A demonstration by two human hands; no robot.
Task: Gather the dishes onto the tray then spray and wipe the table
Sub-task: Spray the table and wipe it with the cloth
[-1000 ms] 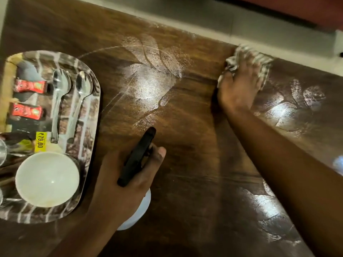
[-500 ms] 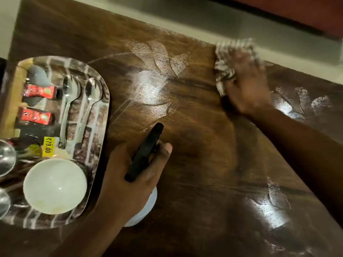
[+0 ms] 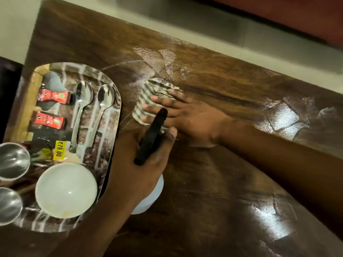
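My left hand (image 3: 137, 160) grips a spray bottle: its black trigger head (image 3: 151, 138) sticks up between thumb and fingers, and the white body (image 3: 148, 201) shows below my palm. My right hand (image 3: 185, 115) presses a striped cloth (image 3: 148, 97) flat on the dark wooden table (image 3: 213, 182), fingers straight, just right of the tray. The patterned tray (image 3: 111, 115) at the left holds two spoons (image 3: 81, 108), a white bowl (image 3: 65, 190), two red sachets (image 3: 53, 96) and two steel cups (image 3: 13, 160).
Wet smears and streaks shine on the table at centre back (image 3: 157, 58) and at the right (image 3: 285, 115). The table's far edge (image 3: 204, 43) runs diagonally along a pale floor strip. The tray sits close to the table's left edge.
My right hand has swept the cloth from the far right-centre of the table leftward and nearer, ending beside the tray. My left hand keeps holding the spray bottle in place.
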